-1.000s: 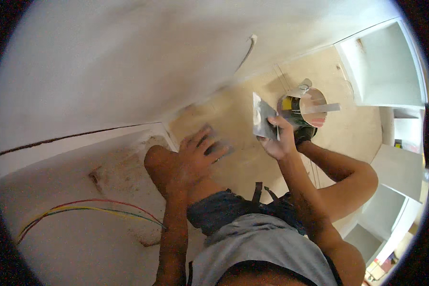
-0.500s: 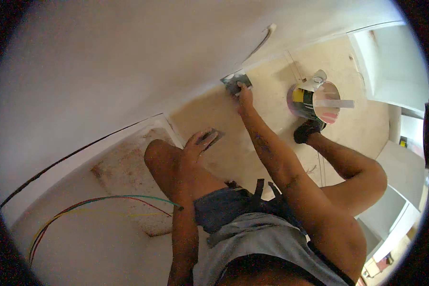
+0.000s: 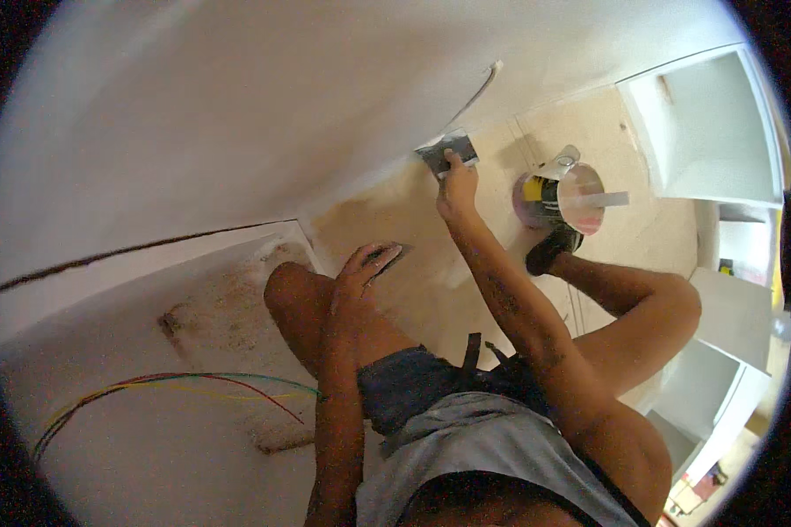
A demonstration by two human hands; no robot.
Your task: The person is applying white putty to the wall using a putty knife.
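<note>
My right hand (image 3: 458, 189) grips a wide, dark putty knife (image 3: 448, 155) with whitish smears on it. Its blade meets the foot of the white wall (image 3: 264, 114), where the wall joins the tan floor. Resting over my bent left knee, my left hand (image 3: 357, 268) is closed around a second, smaller dark scraper (image 3: 395, 256), mostly covered by the fingers. A bucket (image 3: 536, 198) with a yellow and black side stands beyond my right foot, its pinkish inside facing me, and a pale flat stick (image 3: 608, 199) lies across its mouth.
Thin coloured wires (image 3: 193, 376) stick out beside my left forearm. A dark gap (image 3: 141, 253) runs along the wall on the left. Pale open cabinets (image 3: 712, 132) line the right side. A thin curved dark line (image 3: 476, 92) marks the wall above the putty knife.
The right hand and its putty knife have shifted slightly right along the wall's foot, and the blade shows more fully. My left hand stays over the knee. The whole view has turned slightly.
</note>
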